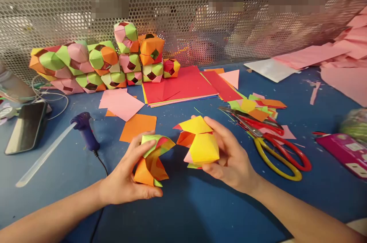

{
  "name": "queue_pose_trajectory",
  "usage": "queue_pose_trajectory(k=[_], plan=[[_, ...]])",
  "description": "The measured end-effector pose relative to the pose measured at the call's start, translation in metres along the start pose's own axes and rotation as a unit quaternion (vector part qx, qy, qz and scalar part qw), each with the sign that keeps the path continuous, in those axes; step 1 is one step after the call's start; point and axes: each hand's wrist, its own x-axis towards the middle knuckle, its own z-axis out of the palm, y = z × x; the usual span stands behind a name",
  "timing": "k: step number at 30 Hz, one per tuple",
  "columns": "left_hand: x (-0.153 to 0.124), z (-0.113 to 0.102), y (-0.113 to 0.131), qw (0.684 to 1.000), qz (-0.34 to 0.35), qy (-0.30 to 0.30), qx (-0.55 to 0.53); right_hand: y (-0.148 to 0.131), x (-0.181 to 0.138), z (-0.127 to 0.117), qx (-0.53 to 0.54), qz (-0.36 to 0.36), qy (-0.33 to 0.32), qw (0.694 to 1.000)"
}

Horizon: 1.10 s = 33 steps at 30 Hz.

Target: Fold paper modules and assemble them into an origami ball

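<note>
Head view shows scissors (257,132) near right hand (233,160).

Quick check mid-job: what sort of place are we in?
Likely a paper-craft work area; whether school or workshop, I can't tell. A glue gun and scissors lie on the blue table, with folded paper balls stacked behind.

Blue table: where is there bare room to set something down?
Mostly the table nearer the person than the left hand and right hand; another patch borders the scissors and purple case. Crowded: back left, with paper balls, and by the scissors, with scraps.
</note>
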Motion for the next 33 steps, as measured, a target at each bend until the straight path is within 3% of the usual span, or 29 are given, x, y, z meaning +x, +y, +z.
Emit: queue_pose_trajectory(k=[5, 12, 18, 27, 33], plan=[[0.000, 0.001, 0.000, 0.999, 0.016, -0.012, 0.035, 0.003, 0.000, 0.003, -0.076, -0.088, -0.060, 0.991], [0.000, 0.001, 0.000, 0.999, 0.010, -0.012, 0.034, 0.001, 0.002, 0.001, -0.134, -0.140, -0.054, 0.980], [0.001, 0.000, 0.001, 1.000, 0.003, 0.004, 0.020, 0.002, 0.004, -0.005, -0.162, -0.130, -0.026, 0.978], [0.000, 0.002, 0.001, 0.999, -0.004, 0.045, 0.007, 0.007, -0.003, 0.015, -0.169, -0.142, -0.037, 0.975], [-0.001, 0.004, 0.002, 0.999, 0.016, 0.020, 0.033, 0.005, -0.005, 0.018, -0.169, -0.117, -0.013, 0.979]])
